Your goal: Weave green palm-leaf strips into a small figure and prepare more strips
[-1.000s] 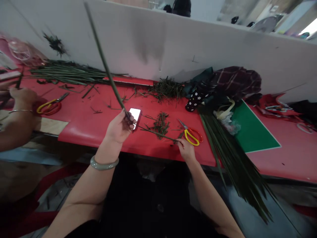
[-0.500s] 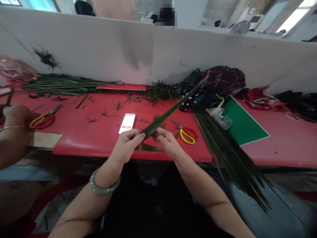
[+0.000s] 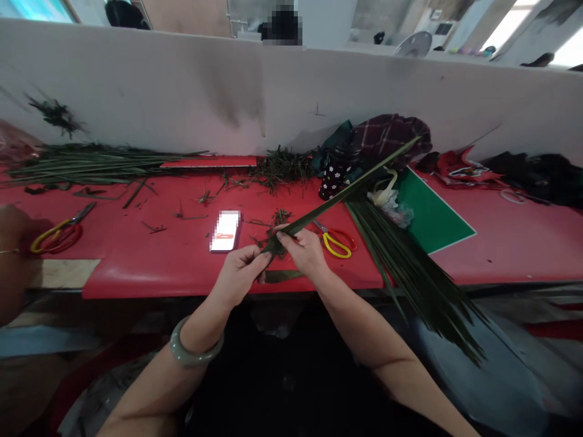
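A long green palm leaf strip [image 3: 337, 198] slants up and right from my two hands, over the table's front part. My left hand [image 3: 240, 272] is closed, pinching its lower end between thumb and fingers. Just right of it, my right hand [image 3: 304, 247] is closed too, its thumb pressing on the strip. A short flat end of leaf [image 3: 283, 277] shows below the hands. Scissors with yellow and red handles [image 3: 337, 244] lie right beside my right hand. A lit phone [image 3: 225, 231] rests to the left of the strip.
A bundle of leaves [image 3: 414, 273] hangs over the red table's [image 3: 150, 267] front edge. Leaf strips [image 3: 100, 162] and clippings [image 3: 285, 169] lie along the partition [image 3: 164, 91]. Another person's hand [image 3: 13, 233] is at far left near more scissors [image 3: 59, 233]. A flowered black cup [image 3: 334, 176] stands behind.
My right hand has moved onto the strip and now presses it with the thumb. The strip's free end has swung right and lower. The whole view has shifted slightly.
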`<state>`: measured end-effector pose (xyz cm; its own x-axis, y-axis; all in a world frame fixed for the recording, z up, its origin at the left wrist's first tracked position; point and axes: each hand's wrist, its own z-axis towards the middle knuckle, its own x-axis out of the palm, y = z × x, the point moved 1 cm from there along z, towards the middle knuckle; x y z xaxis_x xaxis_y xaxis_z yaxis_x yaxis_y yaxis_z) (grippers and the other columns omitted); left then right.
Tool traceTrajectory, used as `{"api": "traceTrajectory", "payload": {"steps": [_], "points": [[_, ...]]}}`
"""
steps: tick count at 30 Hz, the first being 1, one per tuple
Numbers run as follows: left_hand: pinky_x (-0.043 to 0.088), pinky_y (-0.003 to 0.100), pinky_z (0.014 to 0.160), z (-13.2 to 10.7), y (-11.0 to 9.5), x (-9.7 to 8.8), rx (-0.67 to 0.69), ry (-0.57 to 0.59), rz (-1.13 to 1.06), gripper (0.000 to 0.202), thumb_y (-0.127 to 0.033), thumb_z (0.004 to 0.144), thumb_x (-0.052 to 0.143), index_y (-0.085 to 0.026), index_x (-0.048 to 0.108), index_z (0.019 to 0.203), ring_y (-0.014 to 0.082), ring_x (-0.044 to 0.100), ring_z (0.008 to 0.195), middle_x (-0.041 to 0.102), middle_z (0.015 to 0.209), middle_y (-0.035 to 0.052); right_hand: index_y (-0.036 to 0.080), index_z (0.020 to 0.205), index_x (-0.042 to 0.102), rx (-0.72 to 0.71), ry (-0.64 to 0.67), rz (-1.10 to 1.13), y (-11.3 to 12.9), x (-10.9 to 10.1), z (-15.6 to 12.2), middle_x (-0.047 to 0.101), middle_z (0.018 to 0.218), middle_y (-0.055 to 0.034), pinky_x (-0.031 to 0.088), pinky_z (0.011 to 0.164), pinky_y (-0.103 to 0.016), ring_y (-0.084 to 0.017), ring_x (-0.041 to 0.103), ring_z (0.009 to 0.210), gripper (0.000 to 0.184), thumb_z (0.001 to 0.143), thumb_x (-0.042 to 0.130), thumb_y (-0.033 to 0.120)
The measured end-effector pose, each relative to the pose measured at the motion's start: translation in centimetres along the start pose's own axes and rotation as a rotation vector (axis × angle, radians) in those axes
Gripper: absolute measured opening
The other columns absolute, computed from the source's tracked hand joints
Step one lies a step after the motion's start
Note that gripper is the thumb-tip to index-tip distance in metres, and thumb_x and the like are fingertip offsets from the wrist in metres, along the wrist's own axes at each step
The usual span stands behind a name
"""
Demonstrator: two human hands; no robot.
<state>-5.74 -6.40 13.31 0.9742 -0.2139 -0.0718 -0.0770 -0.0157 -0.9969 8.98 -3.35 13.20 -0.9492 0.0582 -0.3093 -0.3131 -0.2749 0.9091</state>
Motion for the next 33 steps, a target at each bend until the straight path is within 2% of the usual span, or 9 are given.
{"api": "traceTrajectory", "payload": {"steps": [9,12,19,26,33], "points": [[0.029,0.019,0.042,-0.1,0.1,0.3,-0.021,0.037,-0.005,0.034,-0.035,0.075,0.054,-0.017,0.042,0.050,0.0047,0.040,0.039,0.047,0.040,-0.0036,0.019,0.090,0.060,-0.007,-0.190,0.125,-2.9,-1.3,1.7,0.064,0.082,-0.0005,0.045,0.071,-0.027,-0.014,0.058,0.075,0.022,0.073,0.053,0.031],[0.028,0.019,0.041,-0.2,0.1,0.1,-0.034,0.046,0.001,0.034,-0.035,0.075,0.054,-0.017,0.043,0.049,0.0044,0.038,0.038,0.047,0.040,-0.0034,0.018,0.086,0.058,-0.012,-0.275,0.150,-3.9,-2.1,2.4,0.061,0.075,0.0004,0.045,0.068,-0.026,-0.013,0.055,0.070,0.019,0.071,0.055,0.030],[0.027,0.019,0.040,-0.5,0.5,0.0,-0.087,0.091,0.013,0.034,-0.038,0.075,0.054,-0.017,0.041,0.051,0.0046,0.038,0.038,0.046,0.041,-0.0038,0.018,0.079,0.054,0.017,-0.371,0.204,-6.3,-3.1,3.5,0.056,0.070,0.0015,0.046,0.066,-0.025,-0.011,0.053,0.066,0.016,0.069,0.055,0.030],[0.027,0.019,0.040,-1.7,-0.4,-0.8,-0.080,0.128,0.075,0.035,-0.037,0.076,0.052,-0.017,0.042,0.050,0.0047,0.038,0.038,0.046,0.040,-0.0035,0.018,0.073,0.051,0.110,-0.422,0.344,-7.9,-3.8,4.2,0.053,0.060,0.0043,0.045,0.058,-0.024,-0.009,0.051,0.055,0.015,0.064,0.055,0.030],[0.029,0.019,0.042,-3.0,-0.5,-2.6,-0.096,0.108,0.204,0.033,-0.034,0.075,0.052,-0.017,0.044,0.048,0.0063,0.038,0.039,0.045,0.040,-0.0031,0.016,0.070,0.051,0.239,-0.431,0.441,-9.0,-3.1,4.3,0.054,0.054,0.0054,0.042,0.051,-0.022,-0.007,0.049,0.046,0.020,0.061,0.057,0.033]]}}
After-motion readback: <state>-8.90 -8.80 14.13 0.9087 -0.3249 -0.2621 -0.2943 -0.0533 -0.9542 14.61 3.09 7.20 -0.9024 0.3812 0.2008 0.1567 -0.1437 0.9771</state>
